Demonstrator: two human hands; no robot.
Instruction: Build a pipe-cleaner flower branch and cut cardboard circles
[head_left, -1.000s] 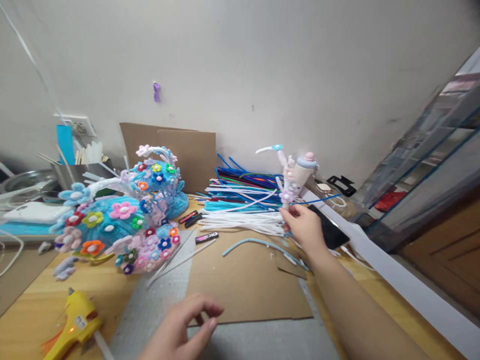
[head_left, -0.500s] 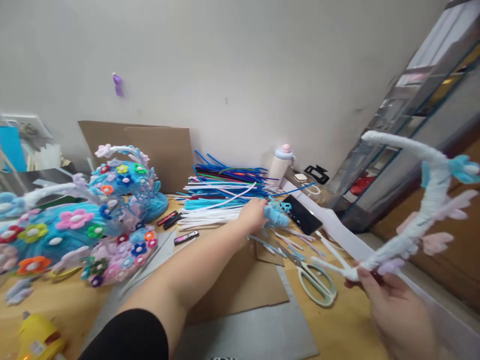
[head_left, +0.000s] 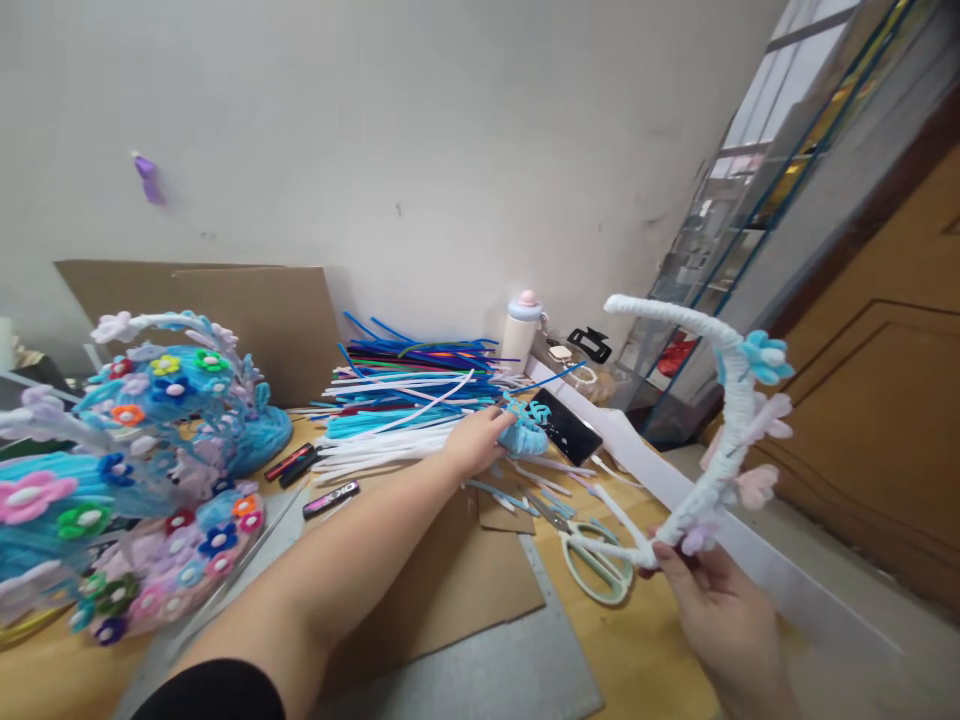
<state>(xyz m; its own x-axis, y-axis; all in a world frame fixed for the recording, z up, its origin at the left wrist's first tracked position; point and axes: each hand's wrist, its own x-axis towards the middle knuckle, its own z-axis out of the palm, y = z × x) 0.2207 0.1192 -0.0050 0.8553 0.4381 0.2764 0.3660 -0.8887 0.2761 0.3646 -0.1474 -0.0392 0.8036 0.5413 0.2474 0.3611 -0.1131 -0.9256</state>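
Note:
My left hand (head_left: 478, 442) reaches across the table, its fingers closed at the left edge of a light blue fuzzy pipe-cleaner bundle (head_left: 525, 441) with curly ends; the fingertips are partly hidden. On the right, my right hand (head_left: 716, 590) pinches the lower end of a curved stem (head_left: 726, 420) wrapped in pale pipe cleaner, held up off the table. A blue flower (head_left: 766, 356) and several pale pink and lilac petal shapes sit along its outer side. Two bare white prongs stick out leftward from its base, over the scissors (head_left: 600, 570).
A pile of pipe cleaners (head_left: 405, 400) lies behind my left hand, near a bottle (head_left: 522, 330) and a phone (head_left: 566, 425). Flower-covered blue pieces (head_left: 172, 375) crowd the left side. Cardboard (head_left: 442, 570) lies under my left arm; a glass cabinet (head_left: 720, 230) stands at right.
The view has turned to the right, so the table things sit further left. My left hand stays at the blue bundle, and my right hand still holds the stem up.

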